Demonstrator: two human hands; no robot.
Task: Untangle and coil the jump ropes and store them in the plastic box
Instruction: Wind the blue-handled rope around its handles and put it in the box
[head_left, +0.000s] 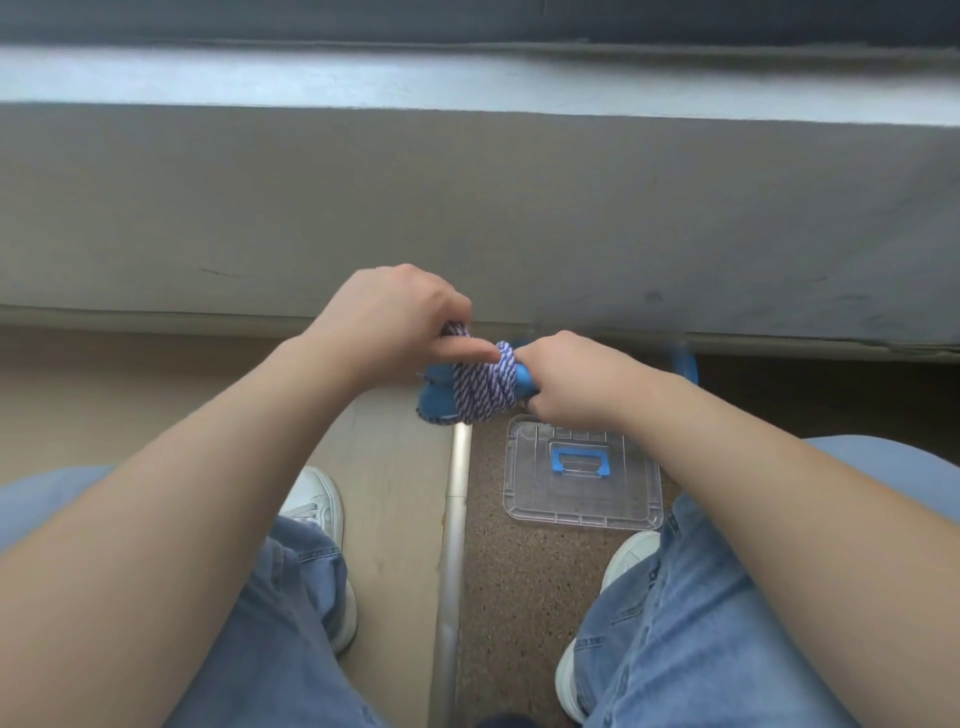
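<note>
Both hands hold one bundled jump rope (483, 384) at the middle of the frame, above the floor. The left hand (389, 322) comes in from the left with its fingers curled, pinching a strand of the purple-and-white striped cord at the top of the bundle, and its thumb lies along the cord toward the right. The right hand (566, 382) comes in from the right and closes tightly round the end of a blue handle (523, 376). The fingers are wrapped under it, so their tips are hidden. The cord is wound in several close turns across the blue handles, and the other blue end (435, 402) sticks out at the lower left of the bundle.

Just below the right hand in the picture, a clear plastic lid (524, 499) lies flat on speckled brown flooring (519, 597), with a blue carry handle (579, 462) folded flat at its middle. A blue piece (685, 364) shows past the right wrist, right of centre; what it belongs to cannot be told.

A metal strip (452, 545) runs from under the bundle down to the bottom edge, dividing the speckled flooring from pale smooth flooring (395, 467) on the left. The person's legs in blue jeans (291, 623) fill the lower corners, with one white shoe (317, 504) left of the strip and another (631, 561) right of it, near the lid's lower corner. A grey wall (467, 208) spans the upper half of the frame.
</note>
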